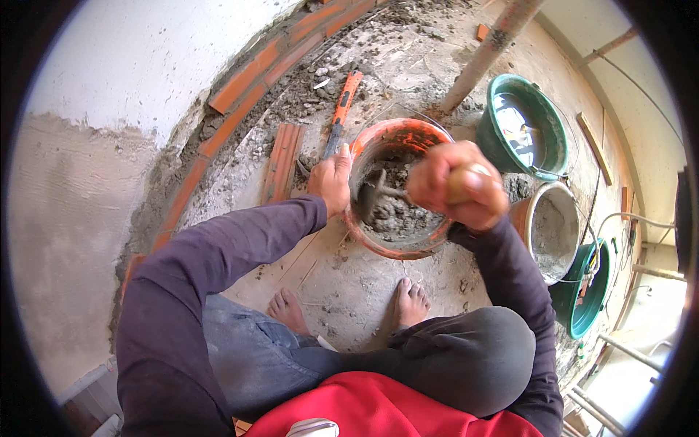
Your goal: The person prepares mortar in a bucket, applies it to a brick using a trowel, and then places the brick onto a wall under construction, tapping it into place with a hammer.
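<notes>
A round orange plastic bucket stands on the rough grey cement floor, just in front of the person's bare feet and well out from the floor's left edge, where a curved row of orange-red bricks runs along the wall. Wet grey mortar lies inside it. The left hand grips the bucket's left rim, its thumb lying along the top; how far its other fingers curl cannot be told. The right hand, over the bucket's right side, is closed tightly around the handle of a grey metal trowel, whose blade is down at the mortar. Near the left hand, a long tool with an orange and black handle lies beside a grooved orange-red brick. Toward the floor's right edge stand a green plastic tub of water, a mortar-smeared pale bucket and a second green tub.
</notes>
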Motion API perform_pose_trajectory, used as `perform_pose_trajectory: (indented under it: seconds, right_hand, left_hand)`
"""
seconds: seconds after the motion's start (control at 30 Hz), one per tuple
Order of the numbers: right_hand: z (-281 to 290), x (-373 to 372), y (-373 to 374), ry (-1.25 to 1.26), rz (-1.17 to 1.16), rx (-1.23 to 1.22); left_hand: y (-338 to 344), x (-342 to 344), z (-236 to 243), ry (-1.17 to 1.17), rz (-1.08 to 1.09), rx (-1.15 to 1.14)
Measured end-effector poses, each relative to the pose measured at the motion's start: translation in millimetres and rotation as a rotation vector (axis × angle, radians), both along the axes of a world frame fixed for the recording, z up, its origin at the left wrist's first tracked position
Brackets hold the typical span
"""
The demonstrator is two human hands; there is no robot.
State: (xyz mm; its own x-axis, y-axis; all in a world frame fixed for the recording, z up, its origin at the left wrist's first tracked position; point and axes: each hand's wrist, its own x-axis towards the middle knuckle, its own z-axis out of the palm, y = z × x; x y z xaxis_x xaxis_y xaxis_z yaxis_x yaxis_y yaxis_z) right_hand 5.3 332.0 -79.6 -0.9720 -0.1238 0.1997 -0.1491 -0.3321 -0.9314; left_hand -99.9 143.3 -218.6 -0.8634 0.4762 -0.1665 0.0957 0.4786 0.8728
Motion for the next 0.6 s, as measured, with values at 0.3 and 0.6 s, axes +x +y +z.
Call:
perform_pose_trajectory:
  seconds: [0.3, 0.6]
  right_hand:
    - [49, 23, -3, 0.002, -0.345, -0.117]
    - [30, 31, -4, 0.079, -0.526, -0.006]
  left_hand:
    - [-3, 1, 2, 0.03, 0.057, 0.016]
    - [-10, 0, 3, 0.0, 0.005, -0.007]
